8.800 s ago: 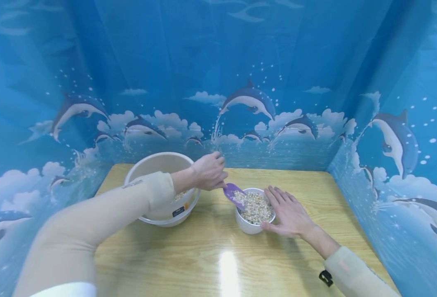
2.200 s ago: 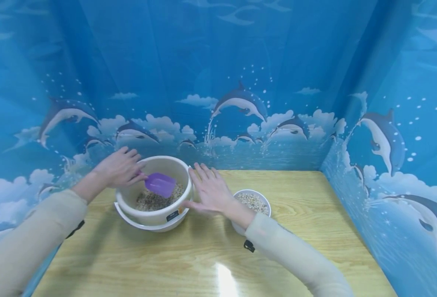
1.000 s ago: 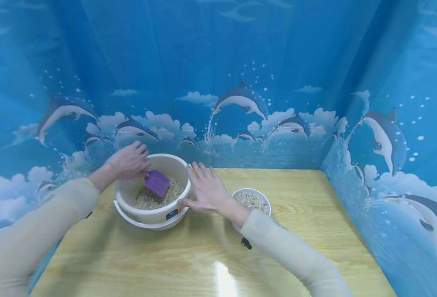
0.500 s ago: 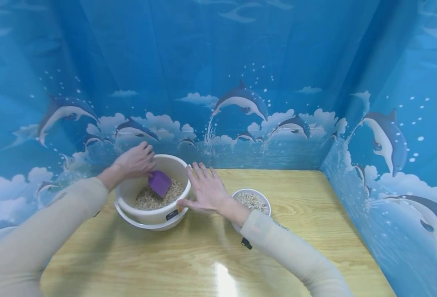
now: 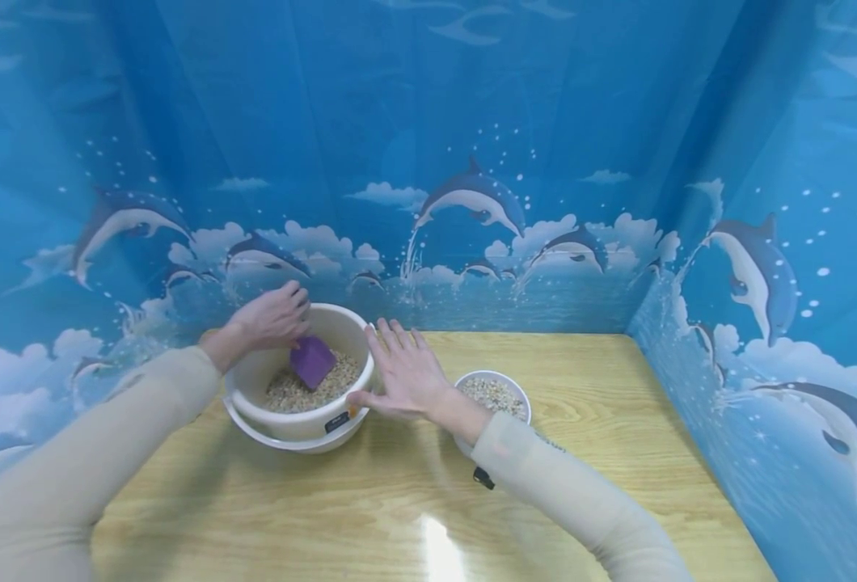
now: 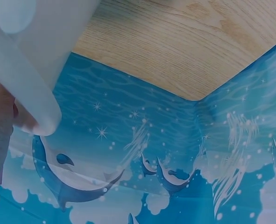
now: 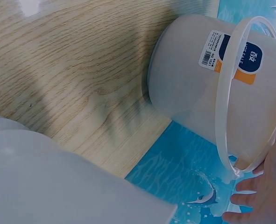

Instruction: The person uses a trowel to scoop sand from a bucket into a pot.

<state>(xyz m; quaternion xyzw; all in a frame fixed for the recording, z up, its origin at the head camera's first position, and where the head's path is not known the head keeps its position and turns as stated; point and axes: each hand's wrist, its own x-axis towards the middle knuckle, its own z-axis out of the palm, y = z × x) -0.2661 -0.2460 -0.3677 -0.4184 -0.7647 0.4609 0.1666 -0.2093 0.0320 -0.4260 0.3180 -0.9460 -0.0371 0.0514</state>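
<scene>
Two hands at work, both on the big white tub (image 5: 305, 420) at the counter's (image 5: 414, 517) back left. Your left hand (image 5: 268, 319) reaches in over the tub's far rim, fingers curled round the handle of the purple scoop (image 5: 312, 361); the handle itself is hidden under the hand. Scoop blade points down into the grain mix (image 5: 290, 394) and touches it, tilted steeply, so it looks set to dig rather than carry. Whether any grain sits in the scoop can't be told.

Your right hand (image 5: 403, 376) lies flat against the tub's right side, fingers straight and spread, thumb low near the label; it pinches nothing. Likely there to brace the tub so it doesn't slide or tip while the scoop pushes in. The right wrist view shows the tub wall (image 7: 212, 88) with its barcode sticker and a thin hoop handle hanging loose, fingertips at the edge.

The small white bowl (image 5: 494, 436) stands just right of the tub, partly behind your right forearm, already holding grain mix near its rim. It's close enough for a short carry across. Left wrist view gives only the tub's rim, blurred, plus counter and the blue dolphin backdrop (image 5: 472, 194) around three sides.
</scene>
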